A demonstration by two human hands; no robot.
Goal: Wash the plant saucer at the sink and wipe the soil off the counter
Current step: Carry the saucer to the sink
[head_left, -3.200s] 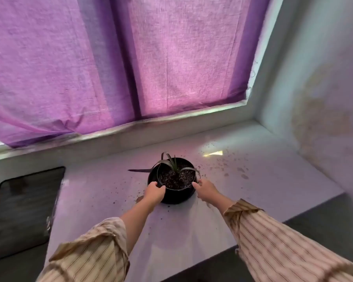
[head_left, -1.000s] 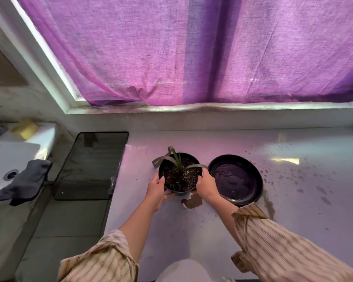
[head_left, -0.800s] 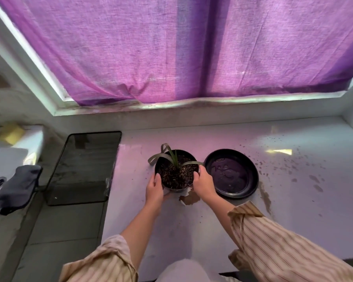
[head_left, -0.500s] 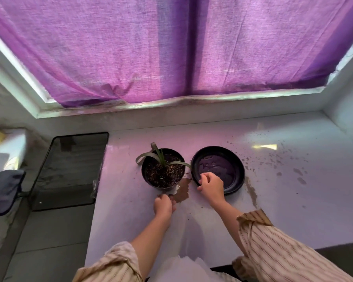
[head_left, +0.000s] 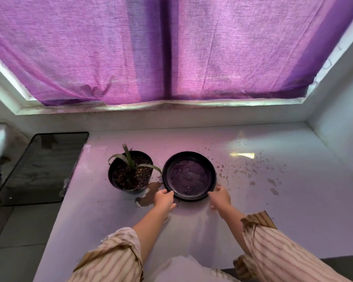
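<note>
The person is now bringing both hands to the plant saucer [head_left: 189, 177]. Half a second earlier the left hand [head_left: 163, 199] was resting low on the counter [head_left: 273, 210] below the potted plant [head_left: 130, 173] and only the right hand [head_left: 219, 197] was touching the saucer's near rim. A second ago both hands were clasping the pot. The pot is now standing free, just left of the saucer, with nothing holding it.

The left hand's fingers are curling onto the saucer's near-left rim. The right hand is sitting at the near-right rim with fingers partly spread. Contact is visible at both points, but whether either grip is fully closing on the rim cannot be told from this view.

The saucer is lying flat on the counter, near its middle, with a wet film pooling inside. A brown puddle [head_left: 149, 193] is spreading between pot and saucer, and soil specks [head_left: 243, 169] are scattering to the right.

Judged from this, the step in hand is lifting the saucer for carrying to the sink; washing and wiping are not yet begun.

Raised markings are showing on the saucer floor, but none can be read. No brand or label is legible anywhere.
</note>
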